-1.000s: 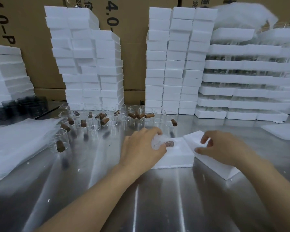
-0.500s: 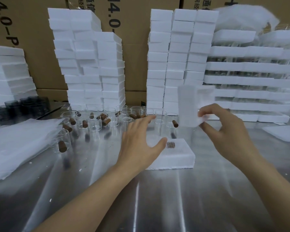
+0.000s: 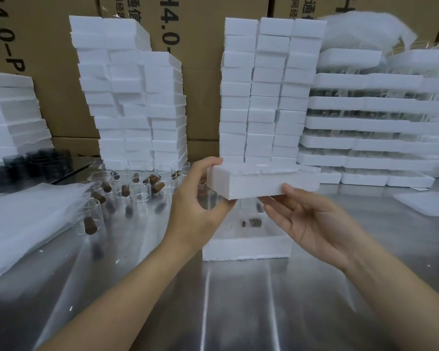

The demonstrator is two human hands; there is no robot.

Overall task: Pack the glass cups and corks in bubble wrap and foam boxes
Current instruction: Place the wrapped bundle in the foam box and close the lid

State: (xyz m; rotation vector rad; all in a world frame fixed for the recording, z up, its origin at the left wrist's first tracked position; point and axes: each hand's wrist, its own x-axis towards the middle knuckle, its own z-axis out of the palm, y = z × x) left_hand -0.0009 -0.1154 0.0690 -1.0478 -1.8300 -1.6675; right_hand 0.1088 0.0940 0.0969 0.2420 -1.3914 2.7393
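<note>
Left of our grip stand the glass cups (image 3: 137,192). Our left hand (image 3: 198,206), spread open a moment ago, now clamps the lid (image 3: 259,182) at its left end, and our right hand (image 3: 312,224) pinches the front. The lid has swung level, right above the box (image 3: 246,248).

The left hand (image 3: 198,206) and right hand (image 3: 314,224) hold a foam lid (image 3: 259,183) above a foam box (image 3: 246,249) on the metal table (image 3: 238,312).

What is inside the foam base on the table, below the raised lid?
A brown cork shows in the foam base, amid pale wrapping. The held lid covers its far part; what lies there cannot be seen.
</note>
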